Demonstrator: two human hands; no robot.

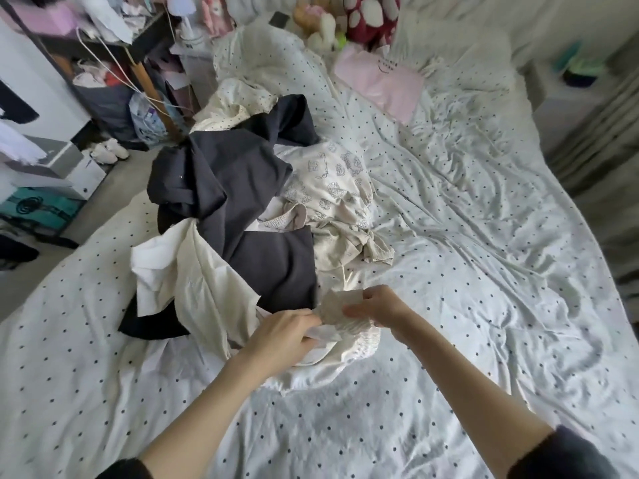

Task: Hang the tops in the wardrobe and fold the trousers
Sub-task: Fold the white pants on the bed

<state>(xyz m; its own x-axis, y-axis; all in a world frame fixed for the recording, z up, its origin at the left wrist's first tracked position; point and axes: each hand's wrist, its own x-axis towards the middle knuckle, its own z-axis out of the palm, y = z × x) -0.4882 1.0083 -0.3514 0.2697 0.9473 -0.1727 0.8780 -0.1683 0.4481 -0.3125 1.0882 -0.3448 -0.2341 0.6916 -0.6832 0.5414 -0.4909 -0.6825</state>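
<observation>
The cream garment [345, 335] lies at the near edge of the clothes pile [242, 216], on the dotted bed [466, 236]. A gathered, elasticated band shows along its near side, so it is probably a pair of trousers; this is a judgement, since most of the cloth is bunched.

Step in hand: free this garment from the pile and find its waistband.
- Keep both grips on the same edge, apart from each other, so the cloth opens flat when lifted.
- Lift clear of the dark garment [249, 209] that touches it on the far side; otherwise the pile may drag along.
- Shake out before laying it on the bare sheet to the right.

Left hand [280, 335]: palm down, fingers curled, pressed together on a fold of the cream cloth at its left end. Forearm enters from the lower left.

Right hand [377, 305]: thumb and fingers pinch a small grey-beige flap [337, 307] of the same cloth, held just above the bed. Forearm enters from the lower right, dark sleeve [560, 454] pushed up.

The hands are near each other, not touching.
</observation>
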